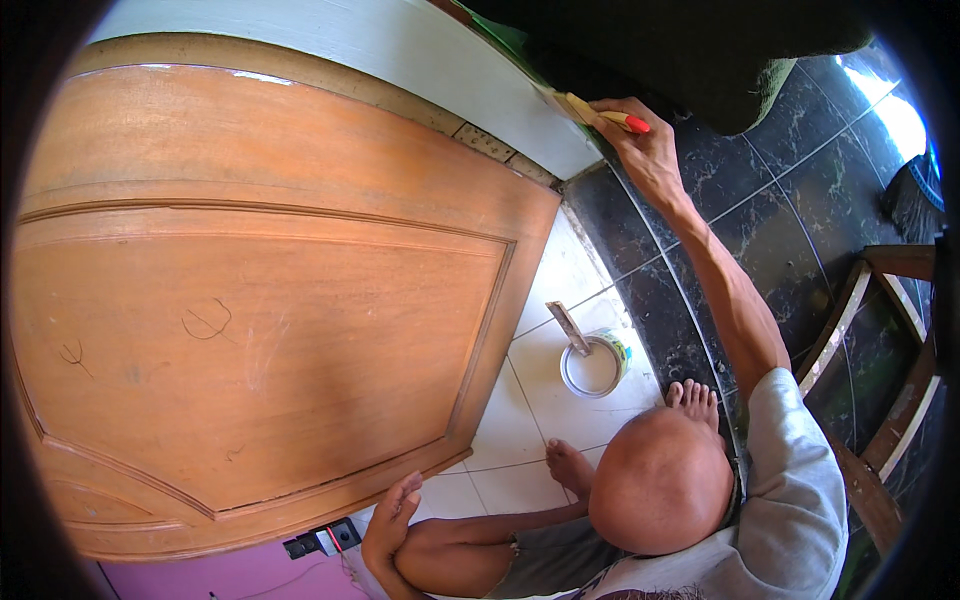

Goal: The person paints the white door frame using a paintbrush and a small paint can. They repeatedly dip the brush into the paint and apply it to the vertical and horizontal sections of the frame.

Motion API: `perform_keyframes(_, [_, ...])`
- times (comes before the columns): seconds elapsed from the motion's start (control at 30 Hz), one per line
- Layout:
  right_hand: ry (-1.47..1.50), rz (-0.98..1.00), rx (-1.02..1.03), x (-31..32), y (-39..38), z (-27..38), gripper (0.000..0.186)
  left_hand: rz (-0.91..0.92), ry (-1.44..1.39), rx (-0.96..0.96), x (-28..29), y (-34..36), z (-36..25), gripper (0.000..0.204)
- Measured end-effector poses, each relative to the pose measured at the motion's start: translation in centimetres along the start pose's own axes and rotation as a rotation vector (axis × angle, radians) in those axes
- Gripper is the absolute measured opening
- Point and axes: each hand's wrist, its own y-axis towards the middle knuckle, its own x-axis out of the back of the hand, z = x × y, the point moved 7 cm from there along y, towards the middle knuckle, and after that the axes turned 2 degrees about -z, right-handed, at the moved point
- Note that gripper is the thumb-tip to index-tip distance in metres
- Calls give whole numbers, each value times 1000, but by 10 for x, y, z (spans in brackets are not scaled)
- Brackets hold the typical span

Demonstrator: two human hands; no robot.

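High in the view, my right hand (640,145) is closed around a paintbrush (603,115) with a yellow handle and a red end. The brush's tip meets the far edge of a white-painted door frame (400,50), beside a green strip. My left hand (393,515) is at the lower left, past my left knee and close to the wooden door's lower edge. Its fingers are stretched out with nothing visible in them. An open paint can (592,366) with whitish paint stands on the tiles before my feet, a flat stick (568,327) leaning in it.
A large orange-brown panelled door (280,330) fills the left side. Wooden furniture (880,420) stands at the right on black tiles (750,210). Dark fabric (680,60) hangs at the top. A small black device (325,540) sits below the door, by the pink wall.
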Motion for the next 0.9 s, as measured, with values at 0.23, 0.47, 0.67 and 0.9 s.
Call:
perform_keyframes(0.23, [-184, 65, 216, -11, 31, 61, 23, -15, -14, 7, 0, -1, -5, 46])
perform_keyframes(0.47, [553, -55, 35, -13, 38, 60, 33, -16, 1, 8, 1, -3, -4, 46])
perform_keyframes(0.67, [811, -206, -454, -20, -6, -65, 44, -15, -39, 12, 0, 0, -2, 46])
perform_keyframes(0.9, [566, -333, -588, 1, -45, -117, 41, -1, -11, 14, -1, -1, -5, 48])
